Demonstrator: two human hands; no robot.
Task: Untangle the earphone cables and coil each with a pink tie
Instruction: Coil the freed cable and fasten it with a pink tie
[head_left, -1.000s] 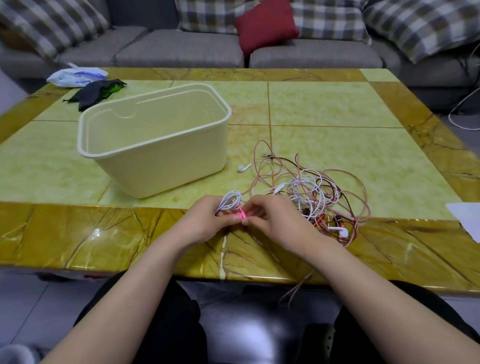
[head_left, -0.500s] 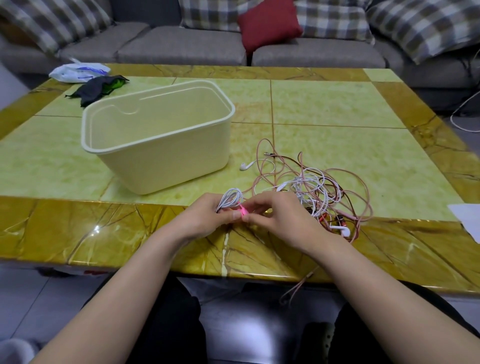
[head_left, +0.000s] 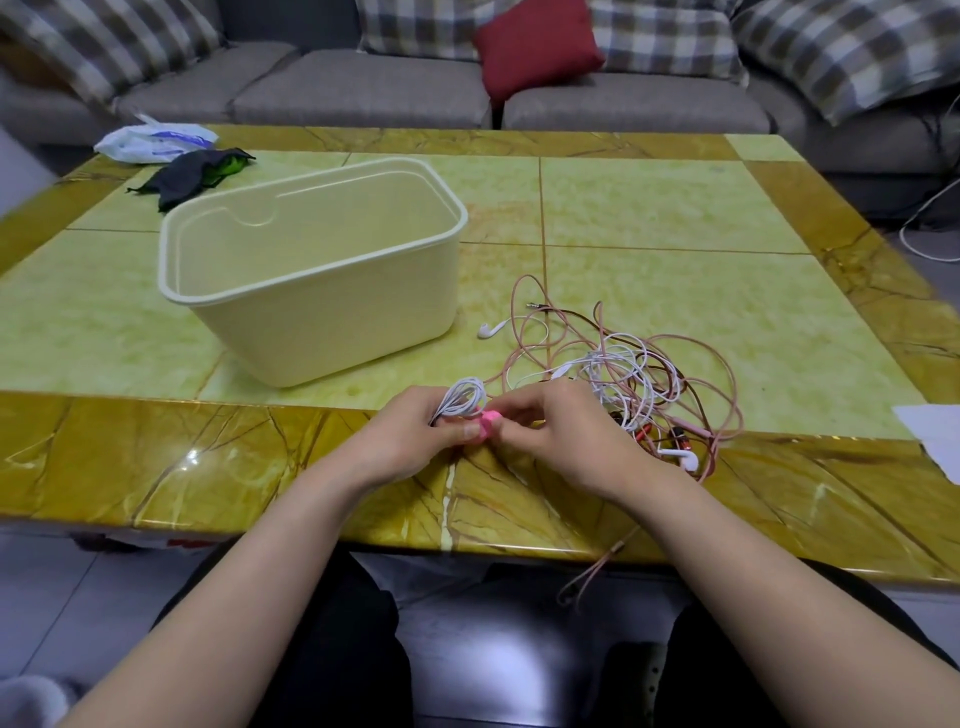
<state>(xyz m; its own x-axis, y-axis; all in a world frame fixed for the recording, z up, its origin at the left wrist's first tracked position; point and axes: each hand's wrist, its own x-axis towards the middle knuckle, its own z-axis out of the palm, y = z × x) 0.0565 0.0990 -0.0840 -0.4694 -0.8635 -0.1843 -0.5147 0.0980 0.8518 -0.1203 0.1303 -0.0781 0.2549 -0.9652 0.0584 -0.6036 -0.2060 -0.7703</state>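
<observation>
both hands meet over the near brown border of the table (head_left: 649, 218). the left hand (head_left: 410, 441) curls around a small coil of white earphone cable (head_left: 464, 397), whose loops stick up above the fingers, and its thumb rests against a pink tie (head_left: 488, 422) at the base of the coil. the right hand (head_left: 566, 441) pinches the other side of the same pink tie between thumb and fingertips, so the two hands touch at the tie. just to the right of the right hand lies a loose tangle of cables (head_left: 639, 379), pale pink, white and dark brown strands looped over one another on the green and brown tiles. a white earbud (head_left: 488, 330) lies at the tangle's far left edge, and one pink strand (head_left: 597, 566) hangs over the near table edge. behind the left hand stands a cream plastic bin (head_left: 332, 332), open at the top. near the far left corner of the table lie a white plastic bag (head_left: 156, 143) and a dark cloth (head_left: 192, 174). a sheet of white paper (head_left: 935, 431) shows at the right edge. beyond the table is a grey sofa (head_left: 363, 93) with checked cushions and one red cushion (head_left: 535, 47).
</observation>
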